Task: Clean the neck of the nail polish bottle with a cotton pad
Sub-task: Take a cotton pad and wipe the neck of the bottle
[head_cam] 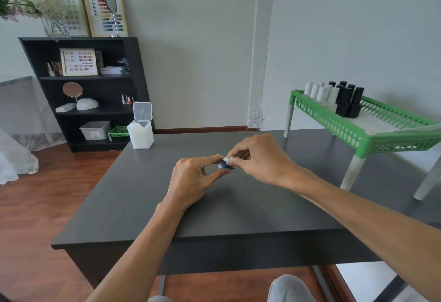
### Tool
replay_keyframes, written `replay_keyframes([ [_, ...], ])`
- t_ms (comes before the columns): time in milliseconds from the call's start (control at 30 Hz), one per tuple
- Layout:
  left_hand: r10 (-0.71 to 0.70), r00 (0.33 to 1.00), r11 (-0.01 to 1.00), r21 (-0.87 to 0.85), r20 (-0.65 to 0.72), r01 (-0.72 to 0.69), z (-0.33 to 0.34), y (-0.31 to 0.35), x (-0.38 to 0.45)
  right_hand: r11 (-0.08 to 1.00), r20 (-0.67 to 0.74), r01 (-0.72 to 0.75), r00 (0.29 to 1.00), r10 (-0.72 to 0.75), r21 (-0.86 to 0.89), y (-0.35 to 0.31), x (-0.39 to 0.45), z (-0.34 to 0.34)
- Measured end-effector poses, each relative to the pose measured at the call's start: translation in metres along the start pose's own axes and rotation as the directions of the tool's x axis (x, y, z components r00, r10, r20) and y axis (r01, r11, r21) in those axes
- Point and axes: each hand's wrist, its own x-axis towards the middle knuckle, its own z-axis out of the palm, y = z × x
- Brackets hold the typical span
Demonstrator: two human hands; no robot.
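Knees point(290, 288) in grey cloth show at the bottom edge, nearest the camera, under the near edge of the dark table point(238, 208). Both bare forearms reach forward over the tabletop and meet near its middle.

At that meeting point the left hand point(194, 177) pinches a small dark blue bottle point(223, 165) between thumb and forefinger, thumb below and finger above. Most of the bottle is hidden by the fingers, so its tilt cannot be told, nor whether it touches the table. On the bottle's right end the right hand point(260, 158) has its fingertips pressed together on a white cotton pad point(229, 159), which lies against the bottle where the neck would be; the neck itself is covered.

Left of the grip and farther away, at the table's far left corner, stands a clear box point(140, 132) full of white pads, its hinged lid tipped up. Right of the grip, well apart, a green rack point(362, 132) on white legs stands on the table and carries a cluster of white and black bottles point(334, 97) at its far end.

Beyond the table, far left of the grip, a black shelf point(86, 91) stands against the wall with 2 framed colour charts, a mirror and a vase of flowers on top.
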Motion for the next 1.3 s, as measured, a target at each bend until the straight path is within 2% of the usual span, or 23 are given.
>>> replay_keyframes([
  [267,-0.027,0.993,0.999,-0.035,0.113,0.031,0.002,-0.006,0.000,0.950,0.219,0.295,0.938,-0.268,-0.102,-0.005,0.000,-0.022],
  [433,-0.030,0.994,0.997,-0.072,0.101,0.037,0.001,-0.004,0.001,0.880,0.213,0.434,0.894,-0.395,-0.190,-0.003,-0.004,-0.020],
  [500,-0.029,0.997,0.998,-0.059,0.070,0.033,0.000,-0.002,0.002,0.910,0.130,0.382,0.922,-0.364,-0.163,-0.001,-0.006,-0.015],
  [600,-0.018,1.000,1.000,-0.008,0.023,0.018,0.000,0.001,0.001,0.970,-0.025,0.236,0.971,-0.238,-0.062,0.004,-0.009,-0.006],
  [667,-0.006,1.000,1.000,0.027,0.005,0.006,-0.001,0.002,0.000,0.986,-0.080,0.165,0.983,-0.165,-0.004,0.005,-0.009,-0.001],
  [767,-0.003,1.000,0.999,0.037,-0.011,0.004,-0.001,0.000,0.001,0.991,-0.111,0.063,0.993,-0.050,0.115,0.006,-0.008,0.000],
  [1000,-0.028,0.999,0.999,0.036,0.015,0.028,0.002,-0.002,0.001,0.954,-0.100,-0.080,0.988,0.113,0.289,0.005,-0.008,-0.001],
  [1167,-0.020,1.000,1.000,-0.003,-0.002,0.020,0.001,0.002,0.001,0.940,-0.091,-0.096,0.987,0.133,0.328,0.004,-0.007,-0.001],
  [1300,-0.030,0.999,0.999,-0.031,0.019,0.031,-0.001,0.004,0.000,0.983,-0.098,-0.003,0.995,0.021,0.184,0.002,-0.006,-0.004],
])
